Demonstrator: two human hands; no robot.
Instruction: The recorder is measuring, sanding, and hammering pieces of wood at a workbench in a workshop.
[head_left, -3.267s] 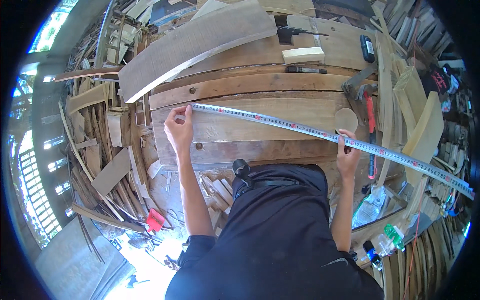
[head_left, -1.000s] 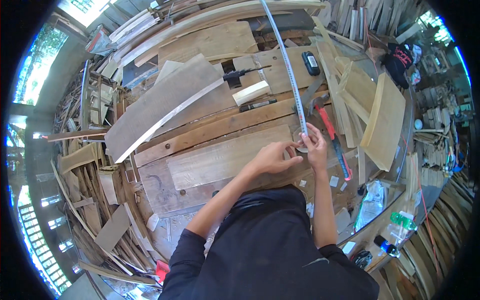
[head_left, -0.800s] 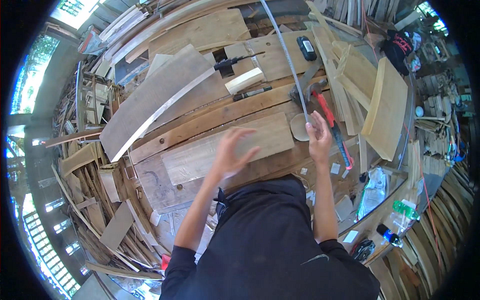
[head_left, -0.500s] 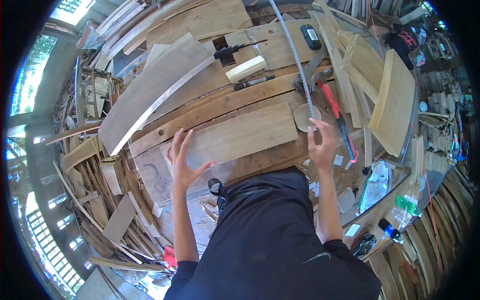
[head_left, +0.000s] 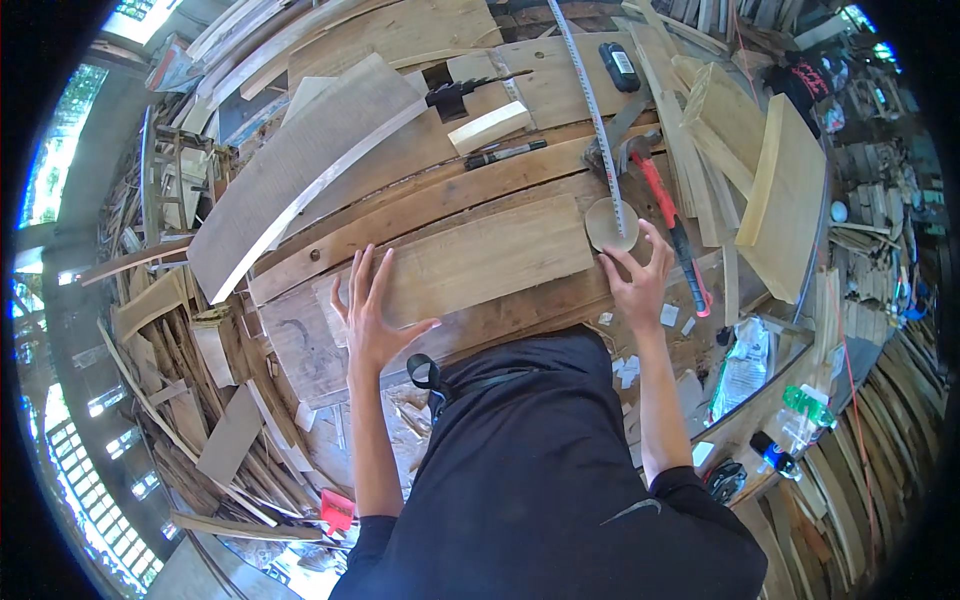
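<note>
A pale rectangular board (head_left: 490,258) lies on the workbench (head_left: 560,310) in front of me. Over its left end my left hand (head_left: 372,325) is spread open, thumb pointing right, and grips nothing. My right hand (head_left: 640,278) is beside the board's right end, fingers bent and apart, with thumb and fingertips at the lower right edge of a round disc (head_left: 600,228). Whether they touch the disc is hard to tell. A long white measuring strip (head_left: 590,105) runs down from the top and ends over the disc. Right of it lies a hammer (head_left: 672,215) with a red and dark handle.
Farther back are a marker (head_left: 505,154), a small wood block (head_left: 490,127), a black drill chuck with bit (head_left: 455,97) and a dark tape-measure-like case (head_left: 620,67). A large curved board (head_left: 300,165) lies left; thick curved pieces (head_left: 785,200) lean right. Scrap wood (head_left: 235,435) is piled left.
My right hand has lowered slightly from the end of the measuring strip to the disc's lower edge, fingers wider. The left hand stays spread over the board. The view has shifted slightly.
</note>
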